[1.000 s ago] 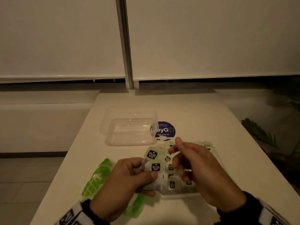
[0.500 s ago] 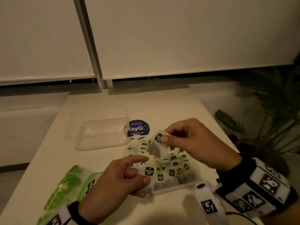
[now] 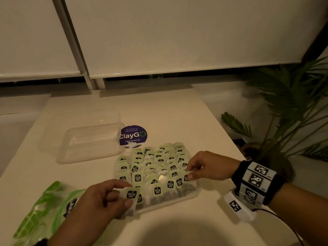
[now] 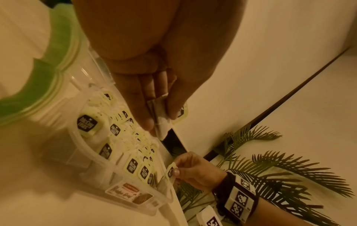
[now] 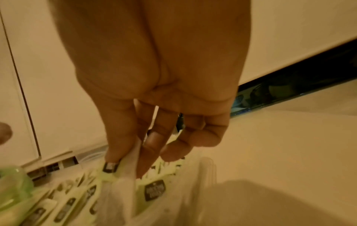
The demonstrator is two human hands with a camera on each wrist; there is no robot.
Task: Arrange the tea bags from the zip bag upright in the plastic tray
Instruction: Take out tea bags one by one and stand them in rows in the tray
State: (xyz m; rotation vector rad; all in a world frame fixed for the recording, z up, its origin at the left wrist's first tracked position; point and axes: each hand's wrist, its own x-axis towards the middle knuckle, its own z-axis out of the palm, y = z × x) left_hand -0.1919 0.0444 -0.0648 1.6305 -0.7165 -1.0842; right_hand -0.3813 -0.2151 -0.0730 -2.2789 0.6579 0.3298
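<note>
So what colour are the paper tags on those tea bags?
Pale green paper tags, each with a black badge in white lettering. The left wrist view shows them best.

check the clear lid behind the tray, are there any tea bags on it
No, the clear lid lies bare on the table, while the tea bags stand in the tray nearer the person.

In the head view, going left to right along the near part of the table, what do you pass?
Green zip bag → left hand pinching a tea bag → plastic tray packed with upright tea bags → right hand pinching a tea bag tag at the tray's right edge → wrist band with black-and-white markers.
</note>
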